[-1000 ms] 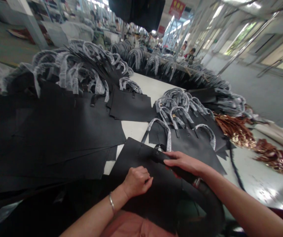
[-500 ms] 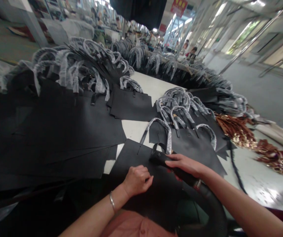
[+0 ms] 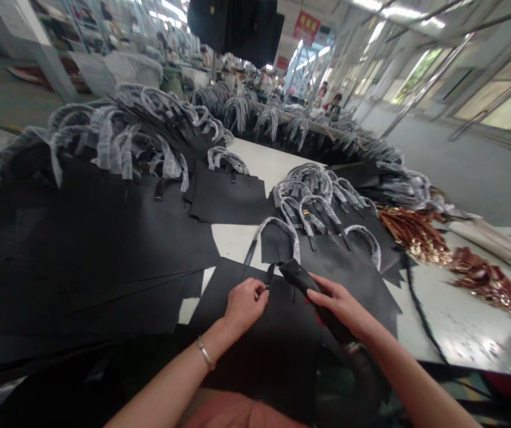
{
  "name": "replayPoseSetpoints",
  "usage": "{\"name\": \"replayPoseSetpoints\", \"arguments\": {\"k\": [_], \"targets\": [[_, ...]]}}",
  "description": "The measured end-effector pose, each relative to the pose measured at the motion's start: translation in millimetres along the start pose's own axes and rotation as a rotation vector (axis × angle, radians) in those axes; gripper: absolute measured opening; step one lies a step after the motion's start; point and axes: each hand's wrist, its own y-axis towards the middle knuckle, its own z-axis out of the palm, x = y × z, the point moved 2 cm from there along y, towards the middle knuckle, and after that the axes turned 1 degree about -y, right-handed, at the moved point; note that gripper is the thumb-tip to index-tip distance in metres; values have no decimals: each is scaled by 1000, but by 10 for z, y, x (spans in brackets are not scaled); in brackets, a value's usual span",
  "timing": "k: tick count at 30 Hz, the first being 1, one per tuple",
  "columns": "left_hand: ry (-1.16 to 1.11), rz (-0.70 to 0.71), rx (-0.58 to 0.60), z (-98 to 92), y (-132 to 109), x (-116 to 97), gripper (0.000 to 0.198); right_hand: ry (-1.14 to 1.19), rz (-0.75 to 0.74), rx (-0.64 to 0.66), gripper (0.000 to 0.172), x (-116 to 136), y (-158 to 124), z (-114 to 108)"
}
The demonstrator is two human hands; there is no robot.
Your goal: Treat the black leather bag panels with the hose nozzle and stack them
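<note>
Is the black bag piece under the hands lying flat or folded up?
Flat. The black panel lies spread on the table; the left hand pinches its top edge.

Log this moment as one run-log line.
left hand: pinching strap end on black panel | right hand: holding black nozzle | stacked handled panels beyond

The black panel [image 3: 255, 333] under the hands looks like matt, smooth leather, and so do the flat sheets [image 3: 90, 249] stacked to the left. The curved handles [image 3: 313, 202] are wrapped in whitish, crinkled foam-like plastic, and the white tabletop [image 3: 455, 333] is smooth and glossy with glare. The brown straps [image 3: 411, 232] look like shiny leather with small gold metal fittings, and the bracelet [image 3: 204, 353] on the wrist is bright metal.
</note>
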Motion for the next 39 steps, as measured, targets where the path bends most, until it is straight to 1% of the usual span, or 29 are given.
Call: {"name": "replayPoseSetpoints", "arguments": {"k": [2, 3, 6, 7, 9, 11, 13, 14, 16, 18, 19, 20, 22, 25, 28, 30, 32, 33, 35, 37, 38, 39], "targets": [[-4, -87, -1, 22, 286, -42, 20, 23, -4, -20, 72, -218, -82, 53], [21, -121, 21, 48, 433, -66, 24, 33, -6, -34, 75, -329, -109, 88], [111, -237, 147, 164, 816, -126, 34, 63, -32, -95, 80, -617, -154, 181], [79, -286, 180, 207, 911, -139, 33, 72, -42, -115, 80, -688, -165, 203], [-102, -380, 222, 290, 1044, -154, 24, 79, -62, -151, 80, -790, -189, 229], [-318, -426, 252, 356, 1110, -164, 20, 74, -81, -179, 78, -849, -215, 238], [-447, -411, 283, 383, 1135, -169, 19, 61, -96, -200, 77, -884, -237, 244], [-539, -402, 280, 378, 1142, -167, 19, 48, -106, -210, 76, -897, -245, 249], [-870, -421, 218, 330, 1159, -151, 19, 1, -123, -233, 75, -919, -254, 264], [-1231, -445, 112, 246, 1187, -124, 18, -58, -139, -262, 74, -936, -254, 281], [-1345, -446, 62, 198, 1203, -111, 17, -80, -144, -275, 74, -944, -251, 289], [-1387, -435, 27, 151, 1217, -100, 16, -95, -148, -285, 74, -951, -246, 295], [-1373, -402, -7, 74, 1233, -91, 14, -98, -156, -297, 74, -963, -233, 300], [-1349, -375, 7, 33, 1218, -93, 18, -82, -163, -297, 73, -975, -209, 298], [-1372, -377, 20, 51, 1188, -71, 29, -72, -155, -294, 73, -976, -195, 301], [-1341, -379, 19, 59, 1178, -25, 36, -70, -151, -297, 74, -973, -195, 310], [-1198, -369, 20, 42, 1172, 40, 38, -61, -152, -304, 74, -976, -197, 318], [-1050, -361, 18, 22, 1165, 75, 38, -54, -154, -304, 74, -983, -196, 321], [-601, -332, -8, -41, 1137, 133, 37, -37, -156, -293, 74, -1013, -187, 325], [-99, -300, -29, -108, 1089, 153, 44, -13, -156, -272, 75, -1059, -167, 326], [96, -284, -17, -130, 1062, 149, 50, 2, -154, -262, 75, -1083, -155, 325], [237, -275, 12, -142, 1038, 141, 54, 18, -152, -253, 76, -1106, -142, 324]]}}
